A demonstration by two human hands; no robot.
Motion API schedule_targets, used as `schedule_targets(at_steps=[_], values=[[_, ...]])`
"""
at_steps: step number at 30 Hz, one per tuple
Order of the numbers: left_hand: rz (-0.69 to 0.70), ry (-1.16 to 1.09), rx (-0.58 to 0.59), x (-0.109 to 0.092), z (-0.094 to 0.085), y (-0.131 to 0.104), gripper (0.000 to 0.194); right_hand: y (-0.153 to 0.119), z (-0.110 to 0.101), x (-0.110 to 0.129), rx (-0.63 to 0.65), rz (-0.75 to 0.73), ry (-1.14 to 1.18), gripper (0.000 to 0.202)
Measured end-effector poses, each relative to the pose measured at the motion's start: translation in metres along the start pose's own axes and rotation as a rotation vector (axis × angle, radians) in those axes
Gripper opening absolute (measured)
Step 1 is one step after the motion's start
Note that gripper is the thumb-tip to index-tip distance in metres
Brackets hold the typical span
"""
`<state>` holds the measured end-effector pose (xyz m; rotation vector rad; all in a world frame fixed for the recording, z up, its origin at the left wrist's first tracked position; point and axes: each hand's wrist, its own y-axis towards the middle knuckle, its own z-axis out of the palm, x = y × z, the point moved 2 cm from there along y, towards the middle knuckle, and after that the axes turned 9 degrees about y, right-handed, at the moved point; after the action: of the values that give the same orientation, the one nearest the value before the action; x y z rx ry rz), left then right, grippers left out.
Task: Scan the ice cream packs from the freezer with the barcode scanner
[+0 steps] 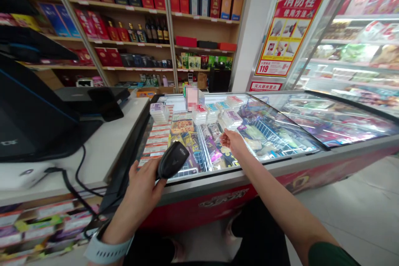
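My left hand is closed around a black handheld barcode scanner, whose head points up and to the right. My right hand reaches over the glass freezer top with its fingers loosely bent and nothing visible in them. Just beyond it stands a stack of clear-and-white packs with purple labels. Further stacks sit alongside, among them packs with red labels and packs with blue labels. Apart at the left is another purple-labelled stack.
Under the glass of the chest freezer lie frozen goods and wire baskets. A counter at left carries a black checkout terminal and cables. Shelves of boxes and bottles rise behind. A refrigerated display stands right.
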<state>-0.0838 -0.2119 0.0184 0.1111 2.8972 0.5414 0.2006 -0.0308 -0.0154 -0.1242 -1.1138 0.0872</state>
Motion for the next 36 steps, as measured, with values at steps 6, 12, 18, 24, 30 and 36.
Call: schedule_targets(at_steps=[6,12,18,24,30,36], values=[[-0.087,-0.001,-0.021,0.021,-0.009,-0.012,0.035,0.006,0.069,-0.024,0.127,0.083,-0.094,0.024],[-0.125,-0.02,-0.054,0.04,-0.016,-0.023,0.032,0.032,0.163,-0.046,0.224,0.144,-0.207,0.026],[-0.167,0.011,-0.068,0.064,-0.018,-0.036,0.03,0.074,0.241,-0.059,0.147,0.162,-0.302,0.04],[-0.192,0.041,-0.108,0.081,-0.021,-0.045,0.03,0.1,0.272,-0.074,0.071,0.144,-0.354,0.049],[-0.202,0.051,-0.079,0.086,-0.019,-0.047,0.029,0.106,0.274,-0.076,0.038,0.142,-0.275,0.021],[-0.203,0.031,-0.098,0.078,-0.023,-0.043,0.029,0.092,0.254,-0.062,0.074,0.116,-0.126,0.019]])
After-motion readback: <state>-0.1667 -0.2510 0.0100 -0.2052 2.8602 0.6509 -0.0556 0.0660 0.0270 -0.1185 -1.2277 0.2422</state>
